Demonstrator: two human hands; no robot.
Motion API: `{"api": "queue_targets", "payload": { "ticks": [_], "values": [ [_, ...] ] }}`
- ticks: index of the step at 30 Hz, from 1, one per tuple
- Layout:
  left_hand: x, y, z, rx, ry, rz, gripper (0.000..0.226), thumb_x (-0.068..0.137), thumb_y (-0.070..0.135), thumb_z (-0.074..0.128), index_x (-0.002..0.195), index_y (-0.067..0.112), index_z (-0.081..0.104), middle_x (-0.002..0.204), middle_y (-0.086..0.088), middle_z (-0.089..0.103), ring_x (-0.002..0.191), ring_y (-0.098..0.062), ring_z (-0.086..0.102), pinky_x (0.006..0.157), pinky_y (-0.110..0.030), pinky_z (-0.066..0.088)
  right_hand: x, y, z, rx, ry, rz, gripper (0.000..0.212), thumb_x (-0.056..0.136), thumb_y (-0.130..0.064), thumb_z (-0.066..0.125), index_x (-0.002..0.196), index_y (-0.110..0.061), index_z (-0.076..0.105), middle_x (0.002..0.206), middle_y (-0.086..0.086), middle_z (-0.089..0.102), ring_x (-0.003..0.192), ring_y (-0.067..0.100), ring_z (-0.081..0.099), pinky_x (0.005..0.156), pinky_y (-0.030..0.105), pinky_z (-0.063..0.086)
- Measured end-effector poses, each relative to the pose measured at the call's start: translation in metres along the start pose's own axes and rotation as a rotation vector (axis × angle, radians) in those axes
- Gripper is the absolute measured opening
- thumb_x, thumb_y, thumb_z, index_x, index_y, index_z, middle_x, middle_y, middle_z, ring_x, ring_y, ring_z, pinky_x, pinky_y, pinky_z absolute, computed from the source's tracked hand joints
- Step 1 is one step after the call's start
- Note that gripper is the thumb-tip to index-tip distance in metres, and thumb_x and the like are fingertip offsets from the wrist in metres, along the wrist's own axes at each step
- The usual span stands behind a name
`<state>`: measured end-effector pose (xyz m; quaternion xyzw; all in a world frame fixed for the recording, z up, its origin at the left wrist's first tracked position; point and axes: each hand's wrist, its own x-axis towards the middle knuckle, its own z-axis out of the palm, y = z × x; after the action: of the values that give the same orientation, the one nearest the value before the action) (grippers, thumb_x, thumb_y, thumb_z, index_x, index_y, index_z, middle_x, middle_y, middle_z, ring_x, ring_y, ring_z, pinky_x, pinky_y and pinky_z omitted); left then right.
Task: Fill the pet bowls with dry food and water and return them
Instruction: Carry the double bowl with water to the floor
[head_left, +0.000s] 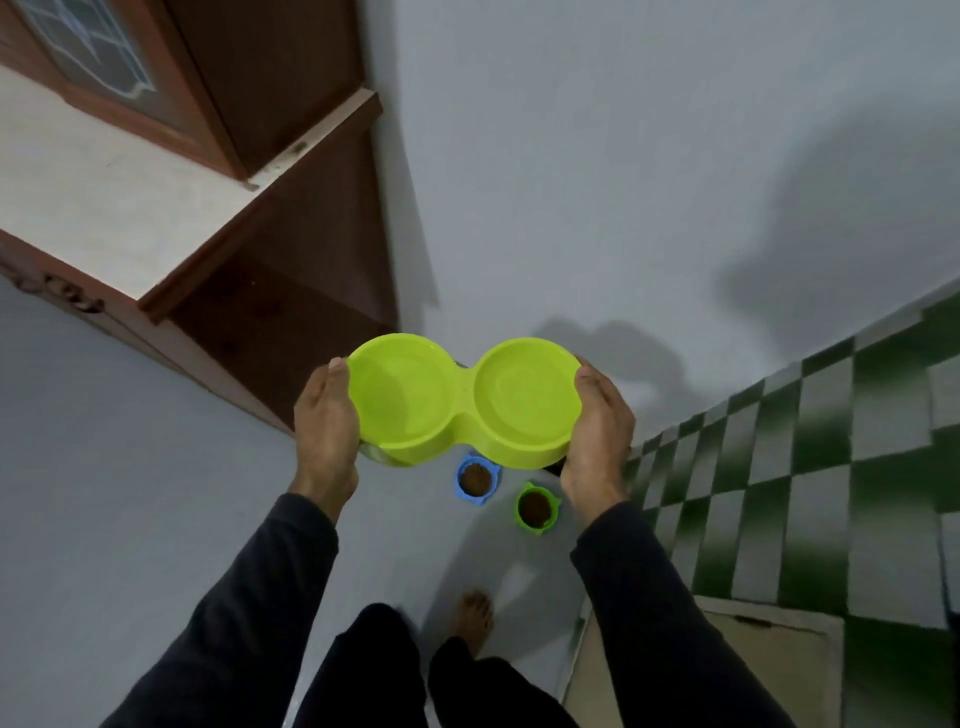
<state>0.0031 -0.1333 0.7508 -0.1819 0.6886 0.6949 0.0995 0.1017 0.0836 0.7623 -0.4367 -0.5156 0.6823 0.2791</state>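
Observation:
A lime-green double pet bowl (462, 397) is held level in the air above the grey floor. My left hand (324, 423) grips its left end and my right hand (597, 421) grips its right end, thumbs on the rim. Both wells look glossy; whether they hold water I cannot tell. On the floor below stand a small blue bowl (477, 478) and a small green bowl (536, 508), each filled with brown dry food.
A dark wooden cabinet (270, 270) with a pale top stands at the left against the grey wall. Green-and-white checkered tiles (810, 467) cover the right side. A beige mat (769, 670) lies at the lower right. My bare foot (475, 616) is on the floor below the bowls.

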Motion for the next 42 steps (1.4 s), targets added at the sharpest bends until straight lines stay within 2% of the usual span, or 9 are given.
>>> {"api": "queue_targets", "payload": {
  "ticks": [3, 6, 12, 16, 21, 28, 33, 37, 42],
  "values": [
    [0.017, 0.000, 0.011, -0.002, 0.020, 0.000, 0.029, 0.107, 0.038, 0.046, 0.088, 0.029, 0.065, 0.090, 0.008, 0.057, 0.089, -0.016, 0.052, 0.083, -0.041, 0.043, 0.023, 0.006, 0.014, -0.027, -0.024, 0.021, 0.016, 0.091, -0.028, 0.065, 0.100, -0.027, 0.079, 0.109, -0.007, 0.076, 0.111, 0.018, 0.066, 0.106, 0.051, 0.049],
    [0.038, -0.003, 0.019, -0.010, 0.023, 0.001, 0.026, 0.107, 0.035, 0.046, 0.090, 0.029, 0.066, 0.092, 0.008, 0.059, 0.090, -0.014, 0.053, 0.084, -0.040, 0.044, 0.044, 0.013, 0.029, -0.024, -0.039, 0.032, 0.018, 0.092, -0.027, 0.065, 0.102, -0.024, 0.079, 0.110, -0.003, 0.076, 0.113, 0.023, 0.066, 0.105, 0.053, 0.049],
    [0.081, -0.016, 0.031, 0.046, -0.013, 0.050, 0.026, 0.107, 0.040, 0.045, 0.092, 0.029, 0.063, 0.096, 0.002, 0.058, 0.092, -0.017, 0.053, 0.082, -0.041, 0.045, 0.086, 0.042, 0.054, -0.051, -0.050, 0.027, 0.043, 0.077, -0.042, 0.069, 0.109, -0.014, 0.077, 0.111, 0.005, 0.076, 0.113, 0.030, 0.067, 0.104, 0.057, 0.049],
    [0.112, -0.033, 0.040, 0.105, -0.013, 0.102, 0.035, 0.106, 0.046, 0.044, 0.094, 0.017, 0.058, 0.091, -0.006, 0.049, 0.085, -0.019, 0.048, 0.076, -0.041, 0.041, 0.116, 0.064, 0.067, -0.061, -0.085, 0.045, 0.036, 0.083, -0.036, 0.066, 0.110, -0.015, 0.077, 0.112, 0.004, 0.076, 0.114, 0.029, 0.066, 0.105, 0.057, 0.048],
    [0.146, -0.065, 0.055, 0.128, 0.023, 0.112, 0.030, 0.111, 0.037, 0.041, 0.090, 0.019, 0.055, 0.084, 0.005, 0.047, 0.079, -0.010, 0.046, 0.072, -0.032, 0.040, 0.160, 0.105, 0.084, -0.089, -0.141, 0.052, 0.033, 0.083, -0.035, 0.065, 0.109, -0.018, 0.077, 0.114, 0.003, 0.075, 0.115, 0.027, 0.066, 0.106, 0.055, 0.047],
    [0.203, -0.149, 0.072, 0.130, 0.076, 0.097, 0.031, 0.111, 0.038, 0.039, 0.106, 0.013, 0.058, 0.093, 0.003, 0.055, 0.084, -0.011, 0.051, 0.074, -0.031, 0.044, 0.233, 0.186, 0.108, -0.093, -0.221, 0.074, 0.027, 0.083, -0.030, 0.064, 0.105, -0.021, 0.077, 0.116, 0.007, 0.074, 0.117, 0.029, 0.065, 0.107, 0.054, 0.047],
    [0.251, -0.229, 0.083, 0.094, 0.125, 0.044, 0.029, 0.110, 0.040, 0.040, 0.099, 0.019, 0.056, 0.091, 0.002, 0.053, 0.085, -0.014, 0.051, 0.075, -0.038, 0.043, 0.283, 0.268, 0.119, -0.128, -0.266, 0.095, 0.028, 0.084, -0.031, 0.065, 0.107, -0.020, 0.077, 0.116, 0.006, 0.075, 0.117, 0.029, 0.065, 0.107, 0.055, 0.047],
    [0.288, -0.296, 0.088, 0.105, 0.149, 0.044, 0.031, 0.110, 0.042, 0.040, 0.103, 0.016, 0.056, 0.091, 0.003, 0.053, 0.086, -0.016, 0.051, 0.075, -0.042, 0.044, 0.318, 0.335, 0.123, -0.140, -0.286, 0.092, 0.031, 0.090, -0.025, 0.064, 0.116, -0.011, 0.075, 0.118, 0.007, 0.074, 0.117, 0.027, 0.065, 0.108, 0.053, 0.047],
    [0.331, -0.377, 0.087, 0.101, 0.166, 0.040, 0.038, 0.106, 0.050, 0.041, 0.101, 0.015, 0.052, 0.092, -0.001, 0.048, 0.087, -0.020, 0.049, 0.074, -0.047, 0.044, 0.354, 0.420, 0.130, -0.153, -0.323, 0.083, 0.024, 0.089, -0.025, 0.064, 0.108, -0.018, 0.077, 0.115, 0.006, 0.075, 0.117, 0.027, 0.065, 0.108, 0.051, 0.047]
  ]
}}
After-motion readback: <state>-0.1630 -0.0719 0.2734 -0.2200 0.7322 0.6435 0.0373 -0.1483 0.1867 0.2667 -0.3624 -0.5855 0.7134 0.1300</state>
